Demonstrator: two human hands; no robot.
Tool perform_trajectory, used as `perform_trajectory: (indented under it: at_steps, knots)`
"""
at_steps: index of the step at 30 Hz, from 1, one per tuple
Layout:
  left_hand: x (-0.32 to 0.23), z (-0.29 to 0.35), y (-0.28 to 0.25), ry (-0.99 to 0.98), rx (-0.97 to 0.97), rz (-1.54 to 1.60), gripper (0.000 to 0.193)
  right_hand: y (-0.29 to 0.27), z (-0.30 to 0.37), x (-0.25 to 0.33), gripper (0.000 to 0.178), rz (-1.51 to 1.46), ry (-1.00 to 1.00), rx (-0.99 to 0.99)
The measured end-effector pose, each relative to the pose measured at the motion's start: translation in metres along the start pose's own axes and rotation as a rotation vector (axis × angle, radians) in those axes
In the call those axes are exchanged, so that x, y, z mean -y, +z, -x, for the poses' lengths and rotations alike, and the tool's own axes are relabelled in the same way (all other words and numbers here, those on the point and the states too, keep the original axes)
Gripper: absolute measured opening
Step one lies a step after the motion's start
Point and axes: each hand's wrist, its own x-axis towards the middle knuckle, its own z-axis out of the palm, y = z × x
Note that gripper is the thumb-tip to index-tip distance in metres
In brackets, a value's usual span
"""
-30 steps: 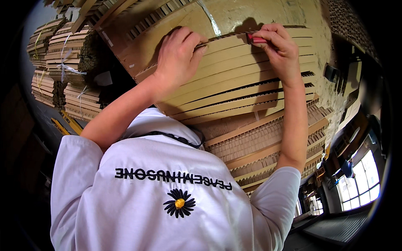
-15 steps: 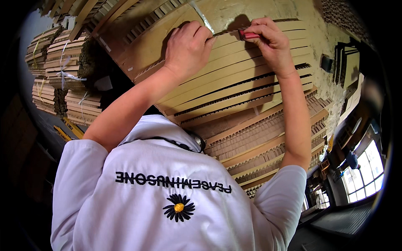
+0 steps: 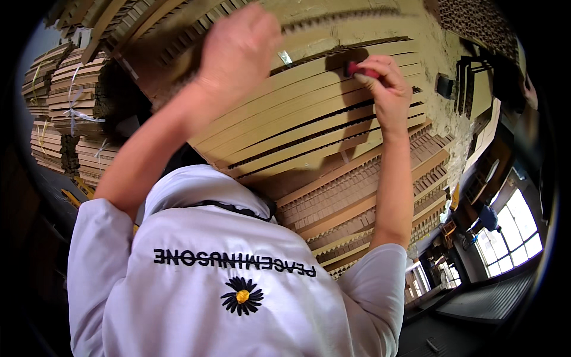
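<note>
My left hand [image 3: 241,50], smeared by motion, is raised over the upper left of the work surface. A blurred cardboard strip [image 3: 339,19] with a toothed edge runs rightward from its fingers and appears to be held in them. Between the thumb and fingers of my right hand [image 3: 389,89] is a small red tool [image 3: 364,70] with a dark end; its exact kind is not clear. That tool sits over the upper right of a row of flat tan cardboard strips [image 3: 285,107], with dark gaps between several of them.
Slotted cardboard pieces [image 3: 333,196] lie nearer my body. Tied cardboard bundles [image 3: 77,89] are stacked at the left. Clear tape [image 3: 285,58] shows beside the top strip. A small dark block [image 3: 444,86] lies at the right, with a bright window [image 3: 511,235] beyond.
My left hand has moved up and left, and a toothed strip now stands apart from the row. My right hand, still gripping the red tool, appears slightly lower. The whole view has shifted a little.
</note>
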Motion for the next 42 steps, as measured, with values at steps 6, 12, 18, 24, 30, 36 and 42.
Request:
perform_trajectory:
  at_steps: [6, 12, 18, 24, 30, 36, 42]
  knots:
    - [0.017, -0.066, -0.064, 0.119, -0.439, -0.210, 0.012, 0.006, -0.007, 0.008, 0.019, 0.070, -0.100, 0.127]
    - [-0.016, 0.041, -0.010, -0.181, 0.119, 0.197, 0.014, 0.010, -0.022, 0.003, 0.017, 0.131, -0.134, 0.273]
    - [-0.024, 0.065, 0.015, -0.292, 0.142, 0.257, 0.012, 0.008, -0.019, -0.002, 0.020, 0.110, -0.098, 0.226]
    - [-0.025, 0.066, 0.016, -0.284, 0.143, 0.213, 0.010, 0.012, -0.025, 0.001, 0.018, 0.158, -0.139, 0.233]
    - [-0.026, 0.065, 0.016, -0.281, 0.136, 0.196, 0.010, 0.014, -0.027, 0.000, 0.018, 0.201, -0.176, 0.242]
    - [-0.026, 0.065, 0.016, -0.284, 0.141, 0.194, 0.010, 0.015, -0.026, 0.000, 0.022, 0.254, -0.194, 0.251]
    - [-0.027, 0.064, 0.015, -0.295, 0.149, 0.196, 0.009, 0.015, -0.026, -0.007, 0.027, 0.261, -0.177, 0.244]
